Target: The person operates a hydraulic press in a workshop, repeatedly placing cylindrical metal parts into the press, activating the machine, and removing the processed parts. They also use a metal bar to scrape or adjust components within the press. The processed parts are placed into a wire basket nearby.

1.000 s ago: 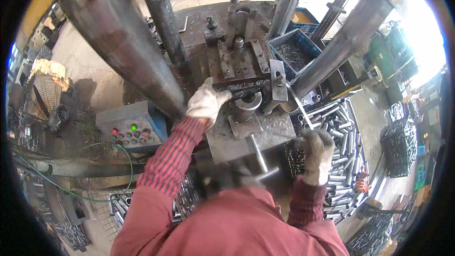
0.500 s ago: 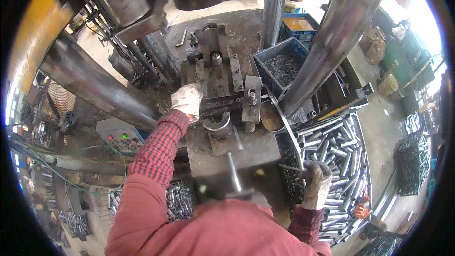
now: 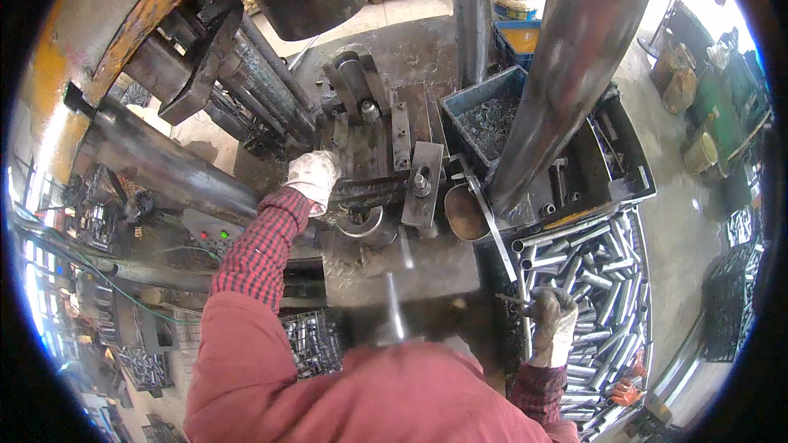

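Left hand (image 3: pixel 313 178), gloved, lay curled on the die block (image 3: pixel 373 189) at the press bed's left edge, grip unclear. Right hand (image 3: pixel 552 324), gloved, closed around a tube (image 3: pixel 525 305) over the tube pile (image 3: pixel 599 295) beside the bed's right edge

Dark, greasy, matt steel makes up the press (image 3: pixel 386 156), its columns (image 3: pixel 574 74) rough and rust-streaked, while the tubes (image 3: pixel 591 279) are smooth, shiny metal, both gloves (image 3: pixel 314 176) soiled white cloth, and the jacket (image 3: pixel 328 385) soft red fabric.
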The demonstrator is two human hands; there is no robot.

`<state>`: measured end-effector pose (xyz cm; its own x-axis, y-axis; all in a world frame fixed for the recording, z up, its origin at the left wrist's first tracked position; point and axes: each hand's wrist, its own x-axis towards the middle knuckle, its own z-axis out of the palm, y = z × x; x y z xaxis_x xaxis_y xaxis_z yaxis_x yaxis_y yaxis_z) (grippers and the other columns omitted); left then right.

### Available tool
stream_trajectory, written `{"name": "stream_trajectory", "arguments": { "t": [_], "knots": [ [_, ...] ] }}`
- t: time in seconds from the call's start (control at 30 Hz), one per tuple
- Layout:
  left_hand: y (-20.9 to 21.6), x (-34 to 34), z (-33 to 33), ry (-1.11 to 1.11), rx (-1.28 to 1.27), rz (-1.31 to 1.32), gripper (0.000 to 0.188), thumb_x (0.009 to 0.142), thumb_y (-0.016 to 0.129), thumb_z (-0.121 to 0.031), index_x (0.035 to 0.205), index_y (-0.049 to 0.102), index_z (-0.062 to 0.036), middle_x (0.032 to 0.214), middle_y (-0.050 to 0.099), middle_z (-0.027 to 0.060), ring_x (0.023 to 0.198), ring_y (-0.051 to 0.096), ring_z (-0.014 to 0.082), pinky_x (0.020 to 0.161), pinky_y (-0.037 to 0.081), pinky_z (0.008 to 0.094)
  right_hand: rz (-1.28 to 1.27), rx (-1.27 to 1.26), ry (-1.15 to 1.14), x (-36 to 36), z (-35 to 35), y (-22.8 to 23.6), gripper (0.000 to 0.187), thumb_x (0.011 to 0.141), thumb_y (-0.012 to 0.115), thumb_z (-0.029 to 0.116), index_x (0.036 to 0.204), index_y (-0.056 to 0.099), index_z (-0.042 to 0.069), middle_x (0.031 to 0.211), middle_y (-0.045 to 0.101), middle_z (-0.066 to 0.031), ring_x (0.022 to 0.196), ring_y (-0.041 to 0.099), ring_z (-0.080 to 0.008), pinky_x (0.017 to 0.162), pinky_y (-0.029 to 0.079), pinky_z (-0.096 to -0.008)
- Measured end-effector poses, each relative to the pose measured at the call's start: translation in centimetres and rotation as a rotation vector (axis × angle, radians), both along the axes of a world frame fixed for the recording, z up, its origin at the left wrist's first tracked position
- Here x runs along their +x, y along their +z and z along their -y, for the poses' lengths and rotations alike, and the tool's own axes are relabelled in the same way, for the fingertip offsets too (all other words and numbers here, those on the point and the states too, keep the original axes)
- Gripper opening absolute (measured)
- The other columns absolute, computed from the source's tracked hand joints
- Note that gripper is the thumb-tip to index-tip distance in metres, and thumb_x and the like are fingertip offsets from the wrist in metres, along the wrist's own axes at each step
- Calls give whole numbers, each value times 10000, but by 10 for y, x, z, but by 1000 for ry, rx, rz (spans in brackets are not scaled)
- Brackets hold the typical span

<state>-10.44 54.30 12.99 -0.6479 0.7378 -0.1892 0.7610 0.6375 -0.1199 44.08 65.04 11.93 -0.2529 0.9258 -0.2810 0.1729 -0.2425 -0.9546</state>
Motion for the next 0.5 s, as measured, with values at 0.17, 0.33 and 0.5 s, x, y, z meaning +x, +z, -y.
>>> {"name": "stream_trajectory", "arguments": {
  "t": [0.17,0.33,0.5],
  "knots": [
    [13,-4,-6,22,-69,-110,538,1039,624,-611,1075,829,-116,1062,812,211,1071,794,378,879,638,495,86,-118,-149,0,10,-5,461,992,717,421,991,792,-34,799,704,-72,660,616,-161,629,479,-333],
    [14,-39,-15,-13,314,-102,582,988,721,-535,1295,761,-42,1302,768,218,1216,740,387,1041,586,493,-13,-49,-174,1,26,-4,451,999,718,433,1007,747,-18,784,673,-43,679,595,-145,637,471,-341],
    [-4,-70,-37,-98,68,-10,412,988,706,-358,1265,788,-64,1277,775,227,1154,763,399,995,607,494,29,23,-248,5,38,-14,430,974,730,432,945,770,4,791,675,-64,722,615,-173,675,487,-366]
  ]
}}
